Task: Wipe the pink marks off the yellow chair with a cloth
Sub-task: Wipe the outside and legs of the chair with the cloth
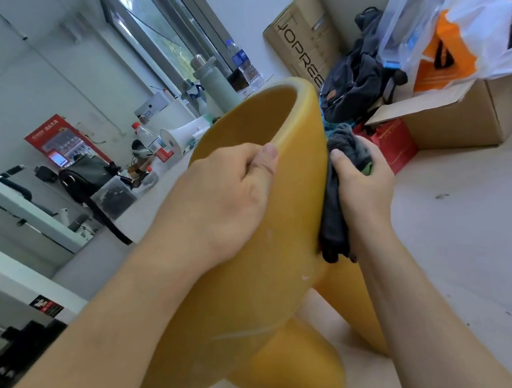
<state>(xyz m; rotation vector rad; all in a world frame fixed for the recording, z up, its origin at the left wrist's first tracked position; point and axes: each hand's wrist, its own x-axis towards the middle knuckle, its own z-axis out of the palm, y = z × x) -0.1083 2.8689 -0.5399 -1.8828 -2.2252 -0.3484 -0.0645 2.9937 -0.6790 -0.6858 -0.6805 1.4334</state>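
The yellow chair (257, 287) fills the middle of the view, tipped so that its rounded shell leans toward twelve o'clock and its thick legs (296, 362) run down to six. Pale scuffs show on its near side. The left hand (233, 196), coming in from eight o'clock, grips the shell's rim with the thumb laid along the edge; the other fingers are mostly hidden. At three o'clock of the shell the right hand (363, 189) is clenched around a bunched dark grey cloth (333, 217) and presses it against the chair's outer right wall. The surface under the cloth cannot be seen.

Pale floor (457, 252) spreads out at four o'clock. Just beyond the right hand, at two o'clock, a red gift bag (396, 142) stands against an open cardboard box (454, 121). Above the box lie an orange bag (441, 57), a white plastic bag (487, 15) and a clear plastic container (409, 13). Beside them, a dark backpack (353, 84) slumps at one o'clock against a tall printed carton (302, 39).

From ten to twelve o'clock runs a white counter (143, 204) holding a black bag (90, 175), a red-capped bottle (149, 141), a white megaphone (180, 135), a green flask (215, 82) and a water bottle (242, 60). The window (164, 36) rises behind them, and a red vending machine (62, 140) stands farthest off at ten.
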